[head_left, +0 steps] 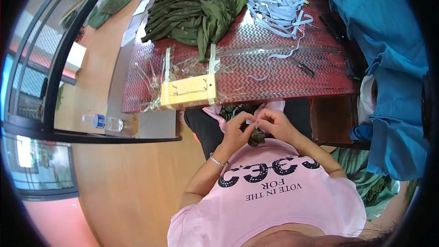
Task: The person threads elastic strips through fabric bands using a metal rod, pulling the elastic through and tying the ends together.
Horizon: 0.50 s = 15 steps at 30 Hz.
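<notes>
Left hand holds green cloth; right hand adjoins.

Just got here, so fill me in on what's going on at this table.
A person in a pink shirt is working with both hands at the edge of a red-patterned table. The left hand holds bunched green cloth, and the right hand meets it at the fingertips; what those pinch is too small to tell. On the table lie a dark green cloth heap, tangled pale straps and a taped yellow block.
</notes>
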Available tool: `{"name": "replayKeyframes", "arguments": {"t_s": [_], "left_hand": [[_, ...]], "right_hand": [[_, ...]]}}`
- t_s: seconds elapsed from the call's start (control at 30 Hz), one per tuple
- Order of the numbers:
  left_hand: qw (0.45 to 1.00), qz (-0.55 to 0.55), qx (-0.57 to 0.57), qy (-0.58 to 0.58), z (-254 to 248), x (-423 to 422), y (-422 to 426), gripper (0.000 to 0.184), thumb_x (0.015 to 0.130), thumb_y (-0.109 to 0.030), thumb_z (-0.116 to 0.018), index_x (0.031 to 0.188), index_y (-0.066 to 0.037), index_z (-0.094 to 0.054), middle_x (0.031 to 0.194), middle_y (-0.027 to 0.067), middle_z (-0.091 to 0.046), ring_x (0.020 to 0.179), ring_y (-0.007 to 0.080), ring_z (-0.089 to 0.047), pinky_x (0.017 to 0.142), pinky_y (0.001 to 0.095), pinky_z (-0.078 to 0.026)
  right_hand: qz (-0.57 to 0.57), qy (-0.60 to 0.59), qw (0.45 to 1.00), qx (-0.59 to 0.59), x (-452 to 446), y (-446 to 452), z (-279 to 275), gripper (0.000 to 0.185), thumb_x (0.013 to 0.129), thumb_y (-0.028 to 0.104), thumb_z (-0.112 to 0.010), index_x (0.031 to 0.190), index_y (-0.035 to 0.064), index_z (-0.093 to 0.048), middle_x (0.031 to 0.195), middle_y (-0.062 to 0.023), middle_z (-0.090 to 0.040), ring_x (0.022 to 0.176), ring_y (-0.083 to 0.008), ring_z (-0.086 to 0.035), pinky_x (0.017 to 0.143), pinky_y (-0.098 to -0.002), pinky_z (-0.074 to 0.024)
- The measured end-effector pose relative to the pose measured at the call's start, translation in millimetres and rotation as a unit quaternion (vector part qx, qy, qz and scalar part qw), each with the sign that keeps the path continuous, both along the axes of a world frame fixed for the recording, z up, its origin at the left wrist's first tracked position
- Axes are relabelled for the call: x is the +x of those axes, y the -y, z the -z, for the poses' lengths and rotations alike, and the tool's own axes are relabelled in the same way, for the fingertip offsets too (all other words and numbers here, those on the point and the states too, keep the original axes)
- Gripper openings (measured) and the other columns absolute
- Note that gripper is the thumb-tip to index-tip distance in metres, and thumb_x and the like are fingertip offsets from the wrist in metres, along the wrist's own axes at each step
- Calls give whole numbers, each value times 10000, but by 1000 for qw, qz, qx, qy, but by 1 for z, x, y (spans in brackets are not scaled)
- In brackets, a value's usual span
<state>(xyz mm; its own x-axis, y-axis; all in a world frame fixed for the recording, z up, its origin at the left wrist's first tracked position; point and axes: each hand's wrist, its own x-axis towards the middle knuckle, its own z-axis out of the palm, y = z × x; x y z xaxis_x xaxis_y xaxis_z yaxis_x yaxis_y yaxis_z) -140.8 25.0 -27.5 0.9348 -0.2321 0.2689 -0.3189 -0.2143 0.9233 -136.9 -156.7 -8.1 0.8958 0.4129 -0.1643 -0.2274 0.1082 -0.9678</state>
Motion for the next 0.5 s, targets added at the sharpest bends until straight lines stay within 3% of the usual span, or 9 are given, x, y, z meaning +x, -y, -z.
{"name": "replayKeyframes", "arguments": {"t_s": [0.07, 0.1, 0.2, 0.3, 0.4, 0.5], "left_hand": [[998, 43, -7, -42, 8, -15, -4, 121, 783, -24, -669, 870, -33, -585, 761, -8, -560, 688, 53, -484, 600, 203, -381], [991, 50, -9, -125, 4, -23, -8, 134, 775, -61, -684, 859, -19, -588, 729, 12, -561, 643, 57, -486, 565, 223, -391], [989, 74, -41, -123, 21, -39, -12, 115, 782, -66, -690, 841, -23, -600, 738, -18, -563, 635, 37, -468, 552, 205, -378], [926, 156, -136, -315, 29, -41, -23, 88, 808, -45, -666, 877, -35, -612, 790, -41, -571, 695, 10, -485, 567, 169, -370], [922, 206, -149, -292, 32, -39, -35, 64, 823, -51, -653, 873, -27, -622, 769, -28, -591, 688, 31, -523, 582, 185, -418], [907, 222, -160, -320, 28, -39, -48, 59, 824, -69, -657, 839, -26, -620, 742, -27, -593, 662, 39, -525, 580, 186, -424]], "right_hand": [[-68, 46, 994, -66, -8, 8, 16, 115, 874, 121, -600, 817, 21, -596, 724, 27, -557, 634, -44, -497, 554, -218, -414], [-78, -1, 996, -42, -14, 7, 12, 143, 877, 139, -603, 804, 17, -588, 703, 17, -567, 627, -44, -491, 550, -208, -401], [-111, -15, 992, -63, -30, 6, 20, 153, 877, 142, -600, 791, 17, -583, 691, 24, -541, 617, -38, -470, 545, -207, -387], [-132, -10, 984, -116, -38, 5, 27, 154, 878, 144, -597, 785, 22, -580, 683, 35, -520, 619, -37, -450, 544, -212, -377], [-184, -16, 978, -93, -40, 0, 23, 194, 878, 160, -596, 760, 12, -553, 669, 35, -493, 627, -34, -428, 540, -223, -370], [-245, 168, 937, -183, -39, 3, 16, 173, 853, 128, -581, 747, 0, -531, 662, -26, -512, 605, -119, -490, 551, -290, -397]]}}
